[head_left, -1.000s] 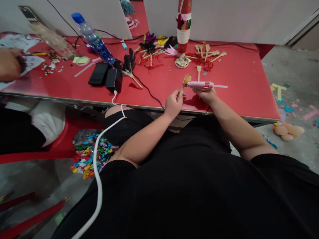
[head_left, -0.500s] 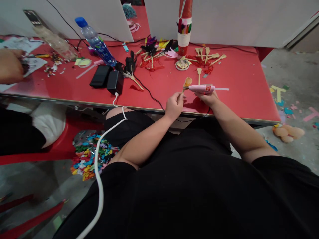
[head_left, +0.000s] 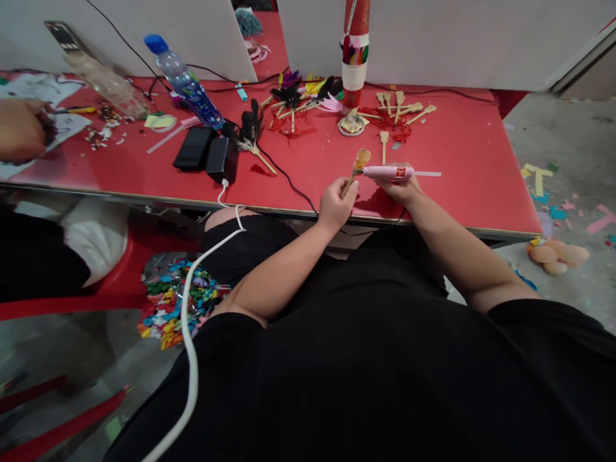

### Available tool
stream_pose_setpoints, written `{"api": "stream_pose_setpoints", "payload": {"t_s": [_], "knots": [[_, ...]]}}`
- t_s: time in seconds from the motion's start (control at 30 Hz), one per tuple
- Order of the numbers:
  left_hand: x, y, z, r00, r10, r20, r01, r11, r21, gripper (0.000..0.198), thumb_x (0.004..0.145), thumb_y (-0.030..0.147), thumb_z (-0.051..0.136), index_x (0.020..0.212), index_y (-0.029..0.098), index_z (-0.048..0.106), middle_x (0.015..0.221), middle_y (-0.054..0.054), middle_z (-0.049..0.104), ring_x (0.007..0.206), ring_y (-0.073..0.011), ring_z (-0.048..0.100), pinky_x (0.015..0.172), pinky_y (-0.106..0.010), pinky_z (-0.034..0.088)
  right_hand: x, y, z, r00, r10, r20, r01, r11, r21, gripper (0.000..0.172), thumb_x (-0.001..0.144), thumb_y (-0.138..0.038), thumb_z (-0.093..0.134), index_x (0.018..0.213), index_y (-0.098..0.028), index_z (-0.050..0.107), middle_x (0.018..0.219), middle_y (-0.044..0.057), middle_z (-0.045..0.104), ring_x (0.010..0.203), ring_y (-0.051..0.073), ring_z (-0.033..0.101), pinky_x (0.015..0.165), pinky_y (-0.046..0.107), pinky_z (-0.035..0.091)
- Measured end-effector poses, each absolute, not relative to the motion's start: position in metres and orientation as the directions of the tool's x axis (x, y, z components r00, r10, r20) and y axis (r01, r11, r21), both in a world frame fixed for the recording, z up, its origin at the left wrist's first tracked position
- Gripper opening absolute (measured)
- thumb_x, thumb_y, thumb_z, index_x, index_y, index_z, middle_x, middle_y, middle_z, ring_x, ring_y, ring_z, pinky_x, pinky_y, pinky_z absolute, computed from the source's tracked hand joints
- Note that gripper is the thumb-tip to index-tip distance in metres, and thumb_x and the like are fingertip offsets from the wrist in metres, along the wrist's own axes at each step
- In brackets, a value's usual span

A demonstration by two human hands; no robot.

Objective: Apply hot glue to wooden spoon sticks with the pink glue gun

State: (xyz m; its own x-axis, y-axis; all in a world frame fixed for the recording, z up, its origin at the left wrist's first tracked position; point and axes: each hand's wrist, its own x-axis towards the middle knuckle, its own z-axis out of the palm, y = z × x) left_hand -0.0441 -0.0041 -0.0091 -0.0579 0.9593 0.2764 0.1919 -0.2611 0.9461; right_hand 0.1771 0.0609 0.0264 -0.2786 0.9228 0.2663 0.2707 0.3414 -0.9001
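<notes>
Gluing appears in hand: left hand [head_left: 337, 204] pinches the wooden stick [head_left: 355, 168] at the glue gun's [head_left: 387, 172] nozzle, right hand [head_left: 402, 187] clasps the glue gun; steady alignment required.

just 1 cam, head-mounted, looks fwd + down over own lap at red counter [head_left: 462, 192], hands [head_left: 337, 202] close, mid-frame.

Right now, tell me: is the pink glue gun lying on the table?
No, the right hand holds the glue gun, its tip at the wooden stick in the left hand.
</notes>
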Motion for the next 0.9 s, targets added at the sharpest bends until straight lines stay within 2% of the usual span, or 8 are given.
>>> {"api": "stream_pose_setpoints", "payload": {"t_s": [0.13,0.27,0.37,0.5,0.63,0.77,0.9], "knots": [[-0.042,-0.005,-0.003,-0.084,0.962,0.258,0.192,-0.239,0.952,0.054,0.113,0.072,0.070,0.087,0.024,0.067,0.074,0.000,0.062,0.071,-0.0152,0.061,0.069,-0.028,0.054,0.176,0.062,0.023,-0.301,0.920,0.253,0.288,0.340,-0.895,0.036,0.085,-0.061,0.099,0.095,-0.027,0.092,0.105,0.012,0.094,0.115,0.040,0.092,0.103,0.048,0.078],[-0.042,-0.005,0.004,-0.104,0.964,0.245,0.205,-0.220,0.954,0.058,0.112,0.074,0.071,0.082,0.024,0.063,0.071,0.001,0.060,0.070,-0.0147,0.059,0.065,-0.028,0.048,0.177,0.064,0.018,-0.326,0.915,0.239,0.312,0.343,-0.886,0.039,0.084,-0.062,0.099,0.096,-0.026,0.093,0.102,0.011,0.092,0.106,0.039,0.092,0.097,0.048,0.078],[-0.043,-0.005,0.005,-0.091,0.967,0.237,0.204,-0.215,0.955,0.059,0.112,0.075,0.070,0.082,0.024,0.062,0.070,0.001,0.056,0.068,-0.0149,0.058,0.065,-0.029,0.048,0.180,0.067,0.014,-0.311,0.908,0.281,0.317,0.378,-0.870,0.042,0.083,-0.064,0.096,0.098,-0.025,0.093,0.105,0.013,0.093,0.103,0.038,0.091,0.099,0.050,0.078],[-0.043,-0.005,0.003,-0.079,0.967,0.243,0.196,-0.224,0.955,0.061,0.111,0.080,0.069,0.086,0.025,0.064,0.070,0.002,0.054,0.070,-0.0162,0.059,0.068,-0.030,0.053,0.181,0.068,0.013,-0.307,0.885,0.350,0.254,0.430,-0.866,0.048,0.086,-0.067,0.090,0.110,-0.026,0.095,0.117,0.014,0.094,0.111,0.039,0.091,0.107,0.052,0.077],[-0.043,-0.004,0.001,-0.072,0.964,0.254,0.191,-0.237,0.952,0.064,0.110,0.085,0.065,0.088,0.025,0.068,0.070,0.001,0.054,0.070,-0.0169,0.059,0.069,-0.031,0.054,0.179,0.066,0.015,-0.304,0.895,0.326,0.265,0.408,-0.874,0.048,0.085,-0.068,0.090,0.109,-0.027,0.094,0.115,0.013,0.094,0.113,0.040,0.092,0.109,0.054,0.077],[-0.043,-0.003,0.000,-0.084,0.956,0.280,0.195,-0.260,0.946,0.067,0.112,0.086,0.060,0.087,0.025,0.069,0.070,0.001,0.053,0.069,-0.0167,0.057,0.070,-0.032,0.053,0.177,0.065,0.016,-0.329,0.871,0.366,0.232,0.450,-0.862,0.045,0.088,-0.069,0.088,0.107,-0.029,0.095,0.120,0.014,0.094,0.117,0.042,0.091,0.109,0.057,0.077],[-0.043,-0.002,0.001,-0.086,0.953,0.290,0.204,-0.268,0.942,0.065,0.114,0.083,0.060,0.087,0.025,0.070,0.070,0.000,0.054,0.069,-0.0170,0.055,0.070,-0.033,0.052,0.178,0.066,0.013,-0.313,0.885,0.346,0.268,0.431,-0.861,0.048,0.086,-0.075,0.090,0.099,-0.029,0.092,0.107,0.013,0.093,0.111,0.042,0.091,0.107,0.057,0.077]]}}
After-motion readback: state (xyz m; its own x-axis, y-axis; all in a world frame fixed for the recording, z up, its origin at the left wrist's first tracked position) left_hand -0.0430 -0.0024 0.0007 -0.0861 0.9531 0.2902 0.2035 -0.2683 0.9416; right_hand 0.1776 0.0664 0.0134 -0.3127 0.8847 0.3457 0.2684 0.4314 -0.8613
